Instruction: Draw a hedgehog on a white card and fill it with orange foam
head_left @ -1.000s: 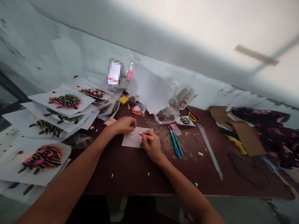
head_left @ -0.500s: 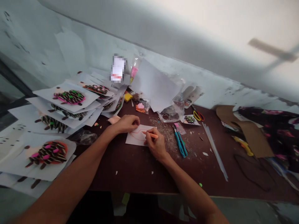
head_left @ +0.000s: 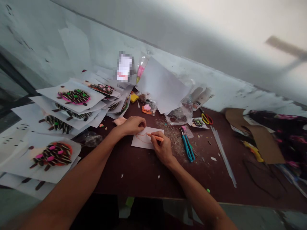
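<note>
A small white sheet of paper (head_left: 144, 142) lies on the dark table, with a curved orange outline drawn on it. My right hand (head_left: 163, 146) grips an orange marker (head_left: 157, 138), its tip on the paper near the line. At the sheet's upper left corner rests my left hand (head_left: 134, 125), fingers curled down and holding the paper; its fingertips are partly hidden. Just behind my left hand sits a pale peach lump (head_left: 119, 120). To the right of my right hand lie teal-handled cutters (head_left: 188, 147).
Sheets bearing seed-covered hedgehog pictures (head_left: 74, 95) are stacked at left. A phone (head_left: 124, 67), its screen blurred, leans at the back. Behind are a plastic bag (head_left: 178, 116) and scissors (head_left: 206, 118). Clear sticks (head_left: 223, 155), a yellow glue gun (head_left: 253, 150) and brown cardboard (head_left: 267, 147) lie right.
The camera view has shifted slightly, so everything sits a little further right. The marker's tip has moved slightly over the paper; my left hand stays at the corner.
</note>
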